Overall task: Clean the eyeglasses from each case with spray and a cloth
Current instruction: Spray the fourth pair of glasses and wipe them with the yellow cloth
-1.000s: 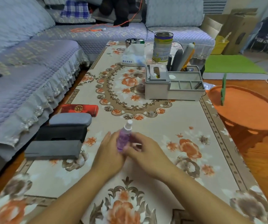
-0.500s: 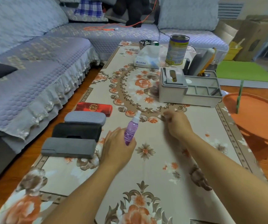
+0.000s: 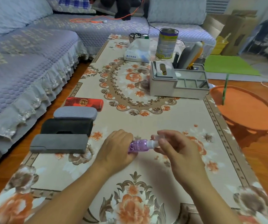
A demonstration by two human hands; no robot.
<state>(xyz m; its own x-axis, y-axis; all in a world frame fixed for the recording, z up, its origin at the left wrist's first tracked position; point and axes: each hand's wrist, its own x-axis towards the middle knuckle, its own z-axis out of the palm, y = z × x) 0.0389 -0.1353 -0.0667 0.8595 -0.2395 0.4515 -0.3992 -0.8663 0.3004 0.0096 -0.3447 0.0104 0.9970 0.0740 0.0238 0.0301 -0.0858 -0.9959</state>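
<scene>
A: Where's the spray bottle (image 3: 137, 145)?
B: Held on its side just above the counter (image 3: 170, 120), nozzle end pointing toward the right hand (image 3: 176, 147). It sits just past the near end of the dark grey case (image 3: 59, 143), on the side away from the sofa (image 3: 25, 65).

A: Left hand (image 3: 115, 149)?
B: Curled round the purple body, holding it. Likely sideways so the other hand can work the top.

A: Right hand?
B: Fingers bent, pinching the white neck and what looks like a clear cap. Can't tell if the cap is going on or coming off.

A: The cases?
B: Four in a row along the counter edge nearest the sofa. From the dark grey case going away from the person: black case (image 3: 67, 126), light grey case (image 3: 75, 112), red case (image 3: 84, 102). All shut, touching or nearly so. Probably lined up to be done one by one.

A: Glasses? Cloth?
B: No glasses out. No cloth that I can pick out.

A: Other stuff?
B: Well beyond the red case: organizer box (image 3: 170, 88), tin can (image 3: 167, 44), tissue pack (image 3: 137, 51). None of it near the hands.

A: Progress?
B: Early, I'd judge. Spray is being readied, no case opened.

A: Risk?
B: The small cap could slip, and spray could hit the counter cover.
</scene>
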